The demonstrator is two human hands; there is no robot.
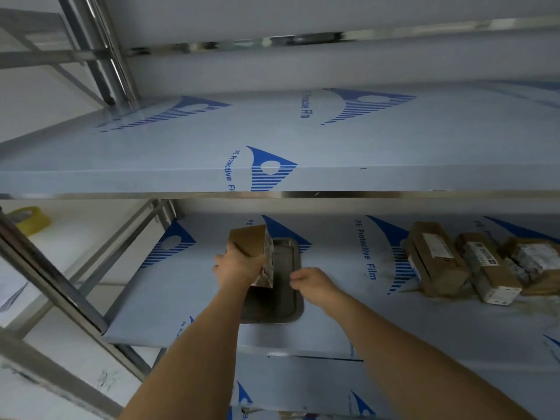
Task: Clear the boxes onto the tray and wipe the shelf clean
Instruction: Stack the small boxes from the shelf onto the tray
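Now the left hand has its fingers curled round a cardboard box, holding it tilted above the metal tray on the shelf. The right hand hovers at the tray's 3 o'clock, fingers loosely curled, holding nothing. Clearing looks underway; next, lower the box flat. Three boxes wait further toward 3 o'clock

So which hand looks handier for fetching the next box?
Probably the right hand: it holds nothing and is nearer the three boxes on the shelf's right, while the left hand grips a box over the tray.
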